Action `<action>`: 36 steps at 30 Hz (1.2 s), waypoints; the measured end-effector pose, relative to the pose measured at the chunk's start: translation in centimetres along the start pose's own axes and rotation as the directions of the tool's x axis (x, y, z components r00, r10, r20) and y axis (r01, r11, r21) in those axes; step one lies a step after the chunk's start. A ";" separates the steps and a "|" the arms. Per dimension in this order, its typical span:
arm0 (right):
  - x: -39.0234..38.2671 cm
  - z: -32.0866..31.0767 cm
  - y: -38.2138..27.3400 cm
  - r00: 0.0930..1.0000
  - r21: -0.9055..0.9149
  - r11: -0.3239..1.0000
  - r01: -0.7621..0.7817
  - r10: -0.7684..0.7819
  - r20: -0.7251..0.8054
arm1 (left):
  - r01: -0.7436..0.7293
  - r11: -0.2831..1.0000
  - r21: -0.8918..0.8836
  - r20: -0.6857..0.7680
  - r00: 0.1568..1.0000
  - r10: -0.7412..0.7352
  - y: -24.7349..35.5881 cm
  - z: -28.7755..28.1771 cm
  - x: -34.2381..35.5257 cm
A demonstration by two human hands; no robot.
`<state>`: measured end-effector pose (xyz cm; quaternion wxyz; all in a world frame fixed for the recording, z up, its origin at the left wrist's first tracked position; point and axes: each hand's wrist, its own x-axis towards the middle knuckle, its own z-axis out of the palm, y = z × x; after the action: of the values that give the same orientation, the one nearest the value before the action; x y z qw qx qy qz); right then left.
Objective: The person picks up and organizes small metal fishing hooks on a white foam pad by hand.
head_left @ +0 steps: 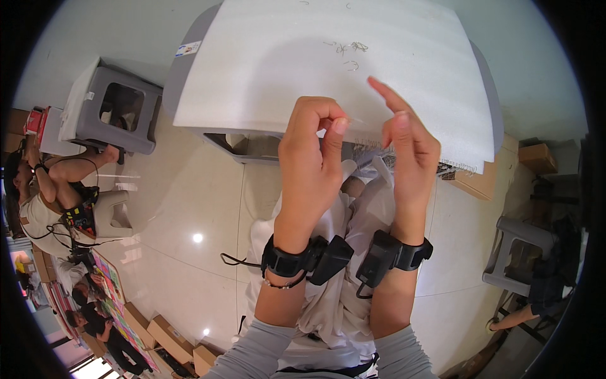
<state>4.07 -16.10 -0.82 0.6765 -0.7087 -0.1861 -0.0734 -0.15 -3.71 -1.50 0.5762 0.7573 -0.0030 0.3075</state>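
My left hand pinches thumb and forefinger together over the white table top; what they hold, if anything, is too small to make out. My right hand is beside it, index finger stretched up and thumb apart, other fingers partly curled. Small thin bent wire pieces lie on the table top above my hands. Many similar pieces line the front edge. Black devices are strapped to both wrists.
Grey stools stand left and right. Cardboard boxes sit at right and lower left. A co-worker sits at far left, others behind. Another person's leg shows at lower right. My own legs are below the table edge.
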 end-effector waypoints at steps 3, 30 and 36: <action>-0.3 0.7 -0.1 0.992 -0.075 0.992 -0.099 0.105 0.069 | -0.018 1.000 0.005 -0.094 0.995 0.019 -0.3 0.1 0.1; -0.3 -0.4 -0.2 0.948 0.273 0.907 -0.319 0.305 0.093 | 0.144 0.983 0.117 -0.054 0.989 -0.139 -0.1 -0.2 0.0; 0.3 -0.1 -0.5 0.975 0.558 0.815 -0.154 0.218 -0.050 | 0.120 0.986 0.115 0.061 0.990 -0.127 0.5 -0.1 -0.1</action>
<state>4.19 -16.16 -0.26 0.8650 -0.4934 -0.0908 0.0102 -0.48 -3.81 -1.14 0.5506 0.7970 0.0415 0.2448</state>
